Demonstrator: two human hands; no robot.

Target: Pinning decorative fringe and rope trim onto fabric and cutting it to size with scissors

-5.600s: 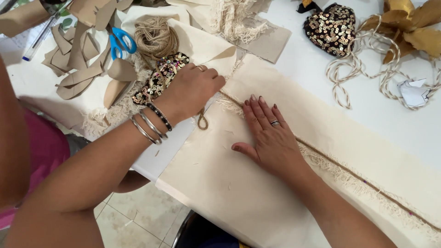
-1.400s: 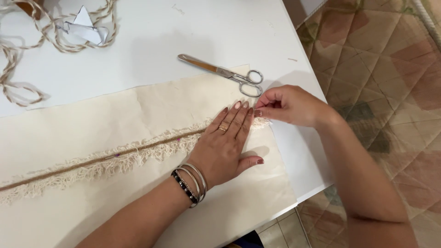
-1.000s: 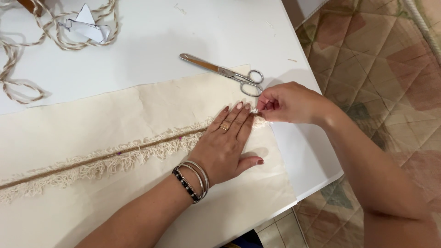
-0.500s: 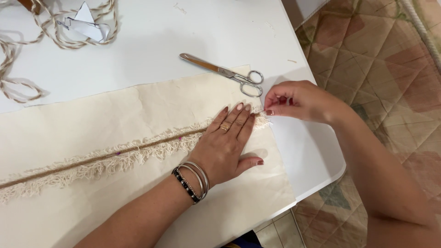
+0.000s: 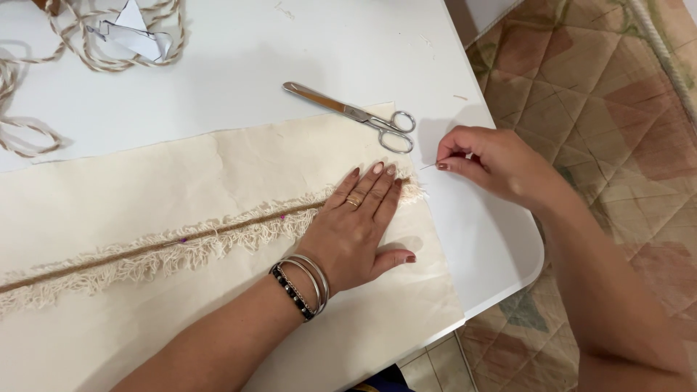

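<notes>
Right hand (image 5: pixel 488 161) pinches pin (image 5: pixel 430 166) at frame centre-right; left hand (image 5: pixel 357 229) lies flat, grasping nothing, pressing fringe trim (image 5: pixel 189 245) onto cream fabric (image 5: pixel 218 174). Two pins already set; trim's end unpinned. Scissors (image 5: pixel 356 116) idle on desk (image 5: pixel 290 43).

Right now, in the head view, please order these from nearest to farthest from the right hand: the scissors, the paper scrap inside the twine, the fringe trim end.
From the right hand:
1. Fringe trim end, just to its left, on the cloth edge.
2. Scissors, up and left on the white table; their handle loops lie almost as near as the trim end.
3. Paper scrap, far top left, inside the twine.
</notes>
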